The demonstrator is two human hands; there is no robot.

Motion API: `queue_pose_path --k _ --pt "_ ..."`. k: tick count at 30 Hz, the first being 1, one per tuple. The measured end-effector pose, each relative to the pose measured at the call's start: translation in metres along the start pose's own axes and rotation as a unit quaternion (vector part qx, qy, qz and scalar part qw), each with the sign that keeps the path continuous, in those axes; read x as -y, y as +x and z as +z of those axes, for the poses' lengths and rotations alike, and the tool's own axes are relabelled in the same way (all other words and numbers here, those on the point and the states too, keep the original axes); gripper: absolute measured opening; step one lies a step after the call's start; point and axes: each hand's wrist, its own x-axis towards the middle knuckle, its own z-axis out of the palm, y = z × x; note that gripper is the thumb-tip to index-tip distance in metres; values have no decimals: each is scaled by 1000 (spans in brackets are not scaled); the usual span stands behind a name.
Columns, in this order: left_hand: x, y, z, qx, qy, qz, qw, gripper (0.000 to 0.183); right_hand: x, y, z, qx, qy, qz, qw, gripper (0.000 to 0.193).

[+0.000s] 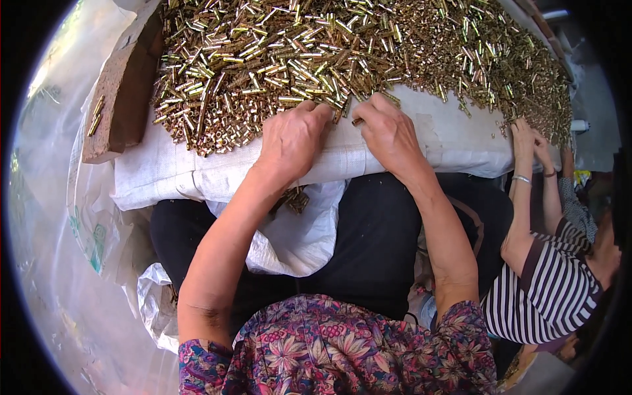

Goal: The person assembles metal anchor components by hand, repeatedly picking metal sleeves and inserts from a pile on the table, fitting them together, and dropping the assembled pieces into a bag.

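A broad heap of gold-coloured metal rods and tubes [296,59] covers the work surface in front of me. At its near left edge lie many short, ring-like metal sleeves [220,125]. My left hand [296,135] rests at the heap's near edge with its fingers curled in; what they hold, if anything, is hidden. Between the thumb and fingers of my right hand [388,128], a short gold-coloured metal sleeve [357,122] shows. The two hands are a little apart, over the white woven cloth [454,135] along the table's front.
A brick [117,108] borders the heap on the left, with a few metal rods [96,115] on top. Below the table edge, a white woven sack [299,243] lies on my lap, metal pieces [294,199] at its mouth. A co-worker in a striped shirt [550,289] reaches into the heap at right.
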Motion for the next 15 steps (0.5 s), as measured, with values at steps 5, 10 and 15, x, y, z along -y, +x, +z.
queue_pose_path --k 5,10,15 --pt "6 -4 -12 3 -52 34 998 11 9 -8 -4 -19 153 60 986 14" --pt "11 -30 -28 -11 -146 -33 989 9 28 -29 -6 -10 507 194 840 14" --pt "-3 -48 -36 -12 -542 -165 824 4 53 -45 -6 -8 654 256 711 14"
